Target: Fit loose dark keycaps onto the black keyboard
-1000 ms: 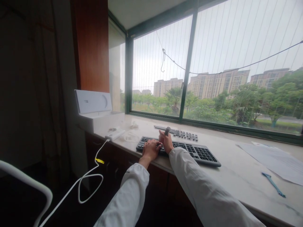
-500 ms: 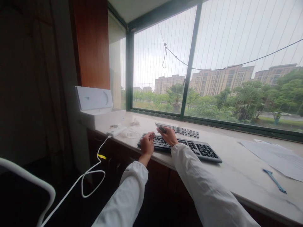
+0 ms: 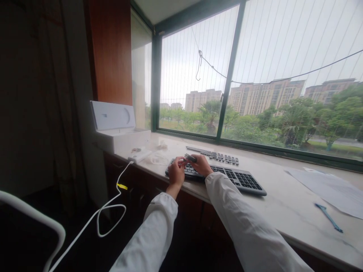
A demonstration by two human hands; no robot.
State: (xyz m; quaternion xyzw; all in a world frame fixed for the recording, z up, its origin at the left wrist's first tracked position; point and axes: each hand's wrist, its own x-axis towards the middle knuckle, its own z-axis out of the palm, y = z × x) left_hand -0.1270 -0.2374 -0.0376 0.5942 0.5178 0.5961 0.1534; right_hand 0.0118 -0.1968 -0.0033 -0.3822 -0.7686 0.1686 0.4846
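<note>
A dark keyboard (image 3: 235, 179) lies on the pale stone sill (image 3: 283, 207) in front of the window. Both my hands hover over its left end. My right hand (image 3: 200, 165) is closed on a small dark grey tool (image 3: 190, 158), its tip pointing left. My left hand (image 3: 176, 172) has its fingers curled and its fingertips meet the tool's end. A second strip of dark keys (image 3: 215, 155) lies behind the keyboard, nearer the glass.
A white box (image 3: 121, 138) with its lid up stands at the sill's left end, a white plug block (image 3: 139, 155) and trailing cable (image 3: 107, 207) beside it. Paper sheets (image 3: 331, 190) and a blue tool (image 3: 329, 217) lie at right. A white chair rail (image 3: 31, 217) curves at lower left.
My right hand lowered the grey tool from upright to level and drew it toward my left hand, whose fingers lifted off the keys to meet its end.
</note>
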